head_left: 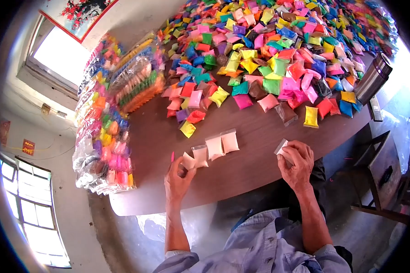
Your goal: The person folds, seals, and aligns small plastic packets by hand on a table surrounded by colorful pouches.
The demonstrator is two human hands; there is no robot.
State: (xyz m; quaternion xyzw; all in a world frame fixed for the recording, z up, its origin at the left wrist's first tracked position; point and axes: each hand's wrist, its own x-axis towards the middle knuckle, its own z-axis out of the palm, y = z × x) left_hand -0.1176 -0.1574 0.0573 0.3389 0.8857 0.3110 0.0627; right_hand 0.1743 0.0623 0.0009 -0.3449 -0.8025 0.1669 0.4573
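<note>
My left hand is over the near left part of the brown table, its fingers closed on a pale pink packet. Just right of it, more pale packets lie side by side in a slanting row, among them one at the row's right end. My right hand is above the table's near edge on the right, thumb and fingers pinching a white packet with a clear rim. A wide gap separates the two hands.
A big heap of colourful packets covers the table's far side. Bulky clear bags of packets line the left edge. A steel flask stands at the right, near a wooden stool. One yellow packet lies at the heap's front.
</note>
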